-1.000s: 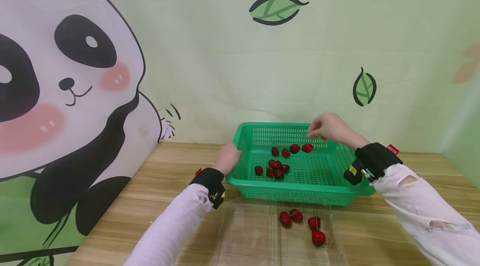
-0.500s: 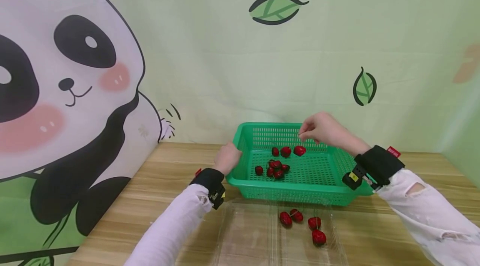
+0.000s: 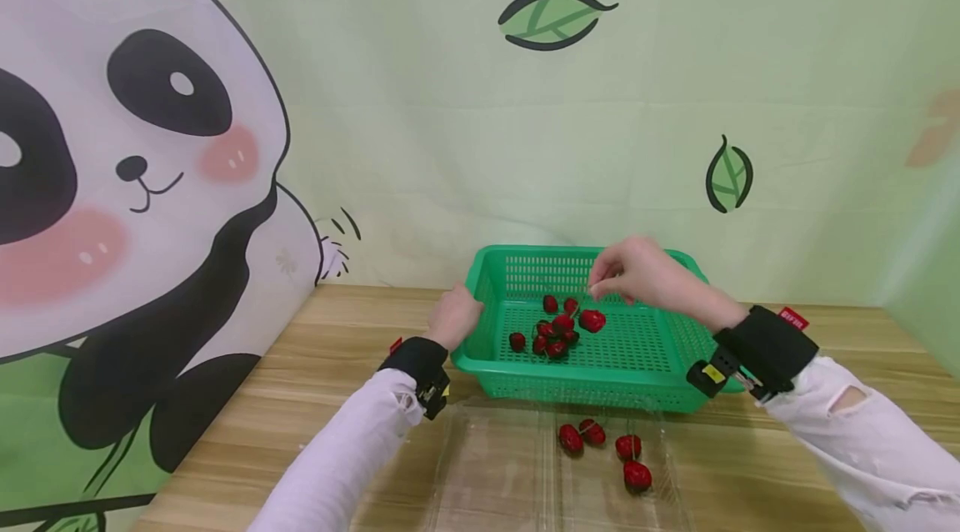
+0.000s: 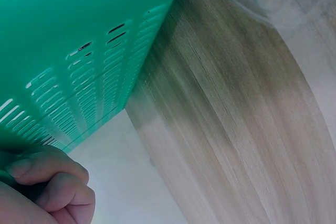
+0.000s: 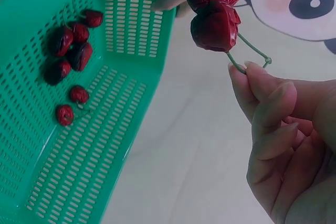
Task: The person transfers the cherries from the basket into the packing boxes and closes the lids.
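Observation:
In the head view my left hand (image 3: pixel 454 317) grips the left rim of a green slotted basket (image 3: pixel 592 388). The left wrist view has its curled fingers (image 4: pixel 68 195) at the basket's edge. Over the basket, my right hand (image 3: pixel 637 272) pinches the thin green stem (image 5: pixel 235 62) of a pair of dark red cherries (image 5: pixel 215 27), which hang clear of the fingertips. One of that pair, a cherry (image 3: pixel 592 320), shows below the hand in the head view. Several more cherries (image 3: pixel 556 348) lie on the basket's left half.
In front of the basket lies an open clear plastic box (image 3: pixel 491 465) with two halves. Several cherries (image 3: pixel 637 476) sit in its right half. Everything stands on a wood-grain table (image 3: pixel 315 373) before a cloth backdrop (image 3: pixel 420 140) printed with a panda.
My right hand has moved left and slightly lower over the basket, carrying the pair of cherries toward the cluster. The left hand stays on the rim.

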`<state>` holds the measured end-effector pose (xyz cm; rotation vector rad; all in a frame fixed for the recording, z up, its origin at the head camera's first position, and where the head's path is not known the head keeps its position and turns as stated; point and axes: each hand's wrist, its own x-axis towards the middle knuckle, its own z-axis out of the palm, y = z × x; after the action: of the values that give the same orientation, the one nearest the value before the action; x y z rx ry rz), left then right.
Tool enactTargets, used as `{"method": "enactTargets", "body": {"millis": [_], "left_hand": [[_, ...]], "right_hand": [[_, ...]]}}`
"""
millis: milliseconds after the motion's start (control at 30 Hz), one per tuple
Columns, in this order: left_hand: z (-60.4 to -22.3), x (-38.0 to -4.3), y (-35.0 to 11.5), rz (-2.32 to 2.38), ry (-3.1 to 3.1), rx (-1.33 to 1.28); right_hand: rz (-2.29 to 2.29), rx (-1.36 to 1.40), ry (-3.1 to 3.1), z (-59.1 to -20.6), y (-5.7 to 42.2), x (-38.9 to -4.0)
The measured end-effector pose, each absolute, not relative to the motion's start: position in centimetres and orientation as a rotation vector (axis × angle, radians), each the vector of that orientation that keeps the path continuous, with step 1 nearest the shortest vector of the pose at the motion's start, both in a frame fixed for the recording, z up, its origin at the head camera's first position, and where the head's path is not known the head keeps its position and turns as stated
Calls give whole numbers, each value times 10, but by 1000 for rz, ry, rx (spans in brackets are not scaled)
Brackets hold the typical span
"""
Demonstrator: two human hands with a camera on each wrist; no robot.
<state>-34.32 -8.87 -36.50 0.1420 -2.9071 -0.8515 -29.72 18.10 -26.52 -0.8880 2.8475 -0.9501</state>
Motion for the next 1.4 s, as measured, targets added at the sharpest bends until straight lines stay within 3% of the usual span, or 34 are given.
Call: {"method": "enactTargets", "body": {"millis": [1400], "left_hand": [[-365, -344, -88, -845, -2934, 168]], "right_hand": [[-869, -1040, 2677, -288, 174, -252]]}}
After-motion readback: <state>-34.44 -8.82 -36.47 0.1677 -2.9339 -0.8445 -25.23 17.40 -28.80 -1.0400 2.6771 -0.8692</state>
